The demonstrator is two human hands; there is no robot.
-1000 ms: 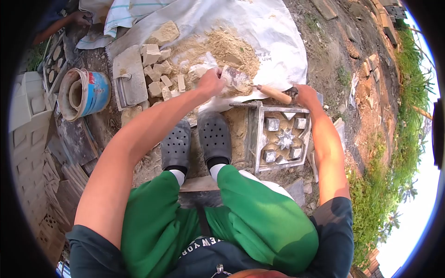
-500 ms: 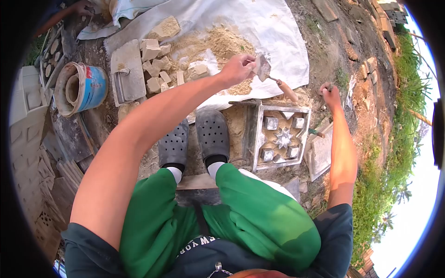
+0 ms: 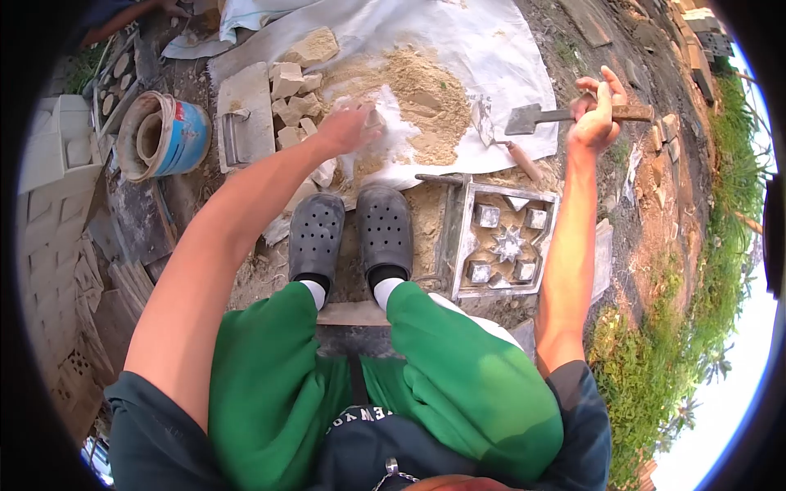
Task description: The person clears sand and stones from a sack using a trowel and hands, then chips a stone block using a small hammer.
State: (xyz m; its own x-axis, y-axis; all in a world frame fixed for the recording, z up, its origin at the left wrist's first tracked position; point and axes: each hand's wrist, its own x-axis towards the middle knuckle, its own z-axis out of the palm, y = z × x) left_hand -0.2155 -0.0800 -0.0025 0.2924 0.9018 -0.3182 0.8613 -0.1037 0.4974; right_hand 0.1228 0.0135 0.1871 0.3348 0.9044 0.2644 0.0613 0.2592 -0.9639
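My left hand [image 3: 348, 129], blurred, closes its fingers on a pale stone chunk [image 3: 375, 123] at the edge of the sheet. Other broken chunks [image 3: 296, 108] are piled to its left, and crumbly sand-coloured powder [image 3: 426, 98] lies to its right. My right hand [image 3: 595, 116] grips a flat-bladed metal tool [image 3: 524, 120] with a wooden handle, its blade pointing left. A trowel [image 3: 524, 161] with a wooden handle rests below that blade. Nearer to me is a square framed mould [image 3: 465, 233] with a raised star and blocks inside.
A white sheet [image 3: 499, 49] lies under the powder and chunks. To the left stand a blue-and-white bucket [image 3: 182, 139] and a dusty tray [image 3: 246, 102]. Another person's hand [image 3: 170, 8] shows at the top left. My grey clogs [image 3: 385, 233] are beside the mould.
My left hand has left the trowel and moved left to the stone chunk. My right hand has risen, and the flat-bladed tool now shows in it. The trowel lies on the sheet's edge.
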